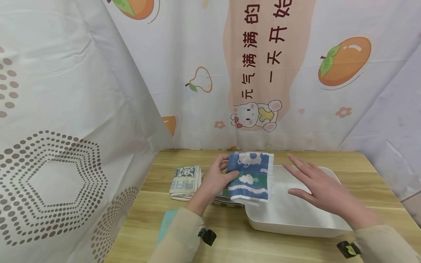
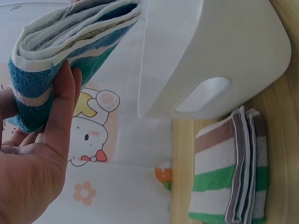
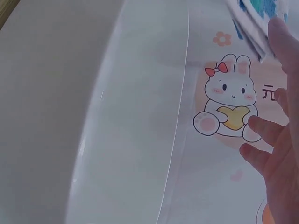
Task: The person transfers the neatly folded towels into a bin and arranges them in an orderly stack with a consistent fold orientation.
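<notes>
A folded blue, green and white towel [image 1: 249,179] is held up by my left hand [image 1: 215,179], its thumb on the front and fingers behind. In the left wrist view the towel's [image 2: 35,86] layered edges show between thumb and fingers. Below and to the right of it stands a white plastic bin [image 1: 296,204] with a handle slot in its side. My right hand [image 1: 317,184] hovers over the bin with fingers spread and holds nothing. In the right wrist view the towel [image 3: 254,25] lies beyond the thumb; whether they touch is hard to tell there.
A folded cream towel [image 1: 185,182] with a skull print lies on the wooden table [image 1: 236,241] at the left. Beside the bin is a striped green, brown and white towel [image 2: 215,172]. A teal cloth [image 1: 167,223] sits partly under my left forearm. Printed curtains [image 1: 184,44] hang behind.
</notes>
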A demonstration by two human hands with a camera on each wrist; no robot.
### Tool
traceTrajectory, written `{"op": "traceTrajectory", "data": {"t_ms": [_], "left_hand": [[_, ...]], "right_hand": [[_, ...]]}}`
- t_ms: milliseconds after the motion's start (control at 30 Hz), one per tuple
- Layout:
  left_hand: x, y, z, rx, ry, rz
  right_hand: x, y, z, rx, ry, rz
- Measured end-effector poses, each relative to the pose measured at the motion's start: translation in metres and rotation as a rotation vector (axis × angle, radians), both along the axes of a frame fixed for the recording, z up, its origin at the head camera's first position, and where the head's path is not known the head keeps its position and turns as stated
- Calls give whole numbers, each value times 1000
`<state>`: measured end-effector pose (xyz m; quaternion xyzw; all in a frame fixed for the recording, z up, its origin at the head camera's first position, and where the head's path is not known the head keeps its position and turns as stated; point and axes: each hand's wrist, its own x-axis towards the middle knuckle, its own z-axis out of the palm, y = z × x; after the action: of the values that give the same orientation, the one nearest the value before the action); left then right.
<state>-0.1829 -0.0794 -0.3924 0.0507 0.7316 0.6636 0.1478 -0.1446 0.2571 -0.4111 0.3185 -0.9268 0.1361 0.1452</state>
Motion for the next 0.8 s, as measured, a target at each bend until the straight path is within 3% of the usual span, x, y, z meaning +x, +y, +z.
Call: {"op": "traceTrajectory", "data": {"t_ms": [267, 500, 800], "left_hand": [[-2, 7, -4, 22, -6, -19], [2, 16, -4, 4, 21, -31], [8, 24, -2, 37, 27, -74]], "right_hand": [[-3, -12, 5, 20, 12, 7], [-3, -22, 6, -1, -40, -24], [-6, -27, 4, -13, -2, -11]]}}
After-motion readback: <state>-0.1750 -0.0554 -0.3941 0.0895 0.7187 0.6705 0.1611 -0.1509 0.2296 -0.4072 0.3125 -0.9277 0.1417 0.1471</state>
